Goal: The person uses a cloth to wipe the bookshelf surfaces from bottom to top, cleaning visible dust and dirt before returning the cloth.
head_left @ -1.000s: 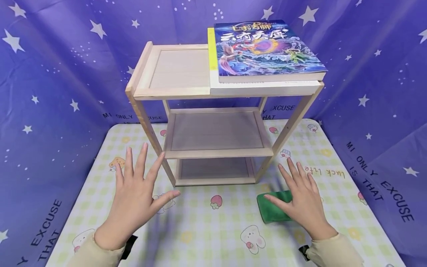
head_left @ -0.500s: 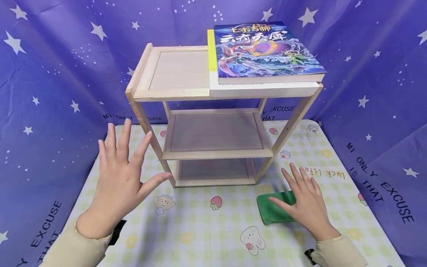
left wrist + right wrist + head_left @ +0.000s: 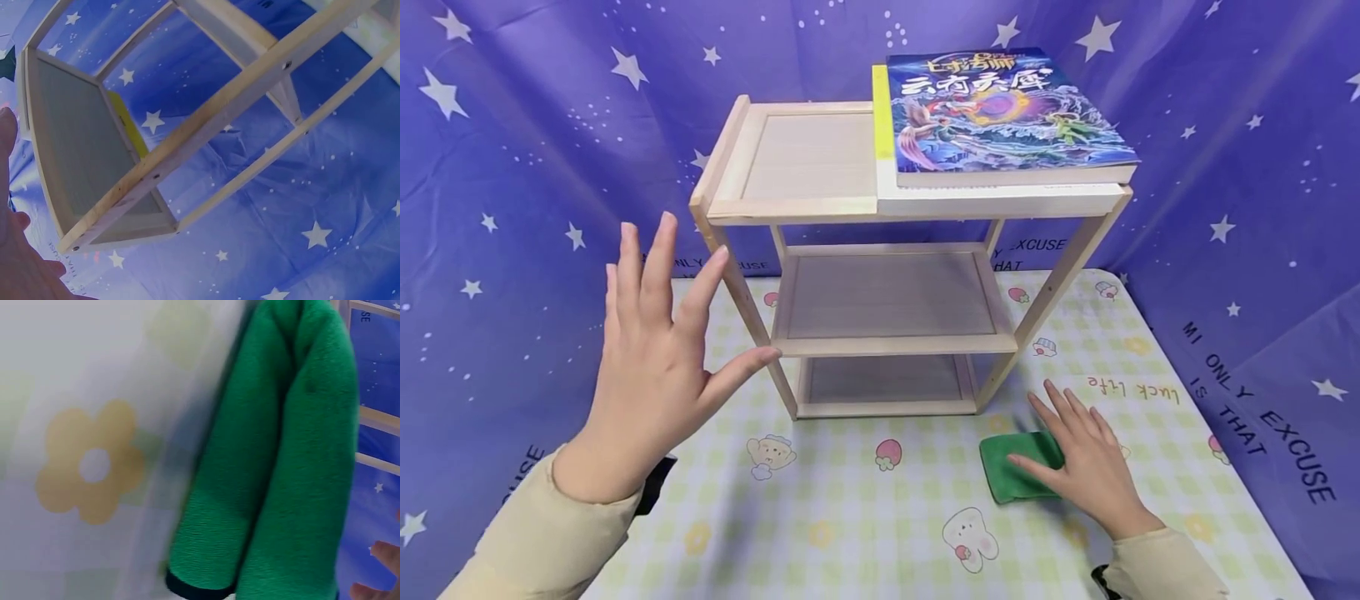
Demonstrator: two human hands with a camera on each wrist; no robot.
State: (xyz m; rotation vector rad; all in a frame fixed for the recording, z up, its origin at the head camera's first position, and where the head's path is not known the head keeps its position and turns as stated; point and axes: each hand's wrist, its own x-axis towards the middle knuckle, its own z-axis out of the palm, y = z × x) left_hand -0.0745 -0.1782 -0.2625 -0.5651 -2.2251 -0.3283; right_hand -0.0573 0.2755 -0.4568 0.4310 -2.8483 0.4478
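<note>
I have the left hand (image 3: pixel 651 367) beside the shelf (image 3: pixel 891 296), grip wide; the right hand (image 3: pixel 1086 467), also wide, is at the green cloth (image 3: pixel 1011 468) on the tabletop (image 3: pixel 850 508); I can't tell if it touches. The tabletop reads "luck life", upside down; the curtain (image 3: pixel 1285 250) "MI ONLY EXCUSE IS THAT"; the book (image 3: pixel 1000 125) atop the shelf bears Chinese characters.

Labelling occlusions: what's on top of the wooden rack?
On top of the rack, at right, a blue illustrated book lies on a white-and-yellow item, apparently another book. Left of them, wood shows. Covered: most of the lower item's upper face and the wood beneath it.
</note>
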